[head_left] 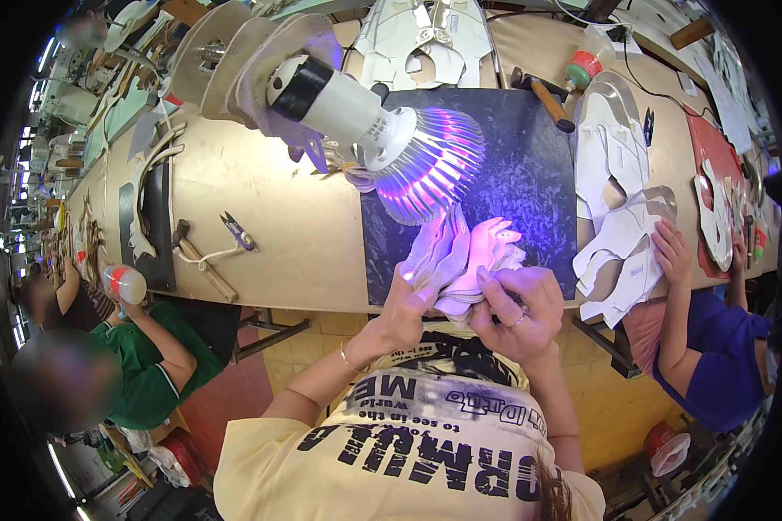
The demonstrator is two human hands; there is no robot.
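Note:
Both hands are at the near edge of a dark cutting mat (pixel 534 161), under a finned lamp (pixel 430 165) that throws violet light. Between them is a bundle of thin, pale shoe upper pieces (pixel 447 247), fanned and curled at the top. My left hand (pixel 400 304) is closed round the bundle's left side, thumb on top. On the right, a piece (pixel 492 247) glows pink in the light. My right hand (pixel 525 313), with a ring on it, pinches the lower right edge of these pieces. The fingertips underneath are hidden.
White shoe upper pieces lie at the far side (pixel 421 39) and right (pixel 612 156), where a co-worker's hand (pixel 671 252) touches some. A hammer (pixel 547 104) lies beyond the mat. Left are snips (pixel 237 233) and another hammer (pixel 207 265). A co-worker in green holds a bottle (pixel 124 284).

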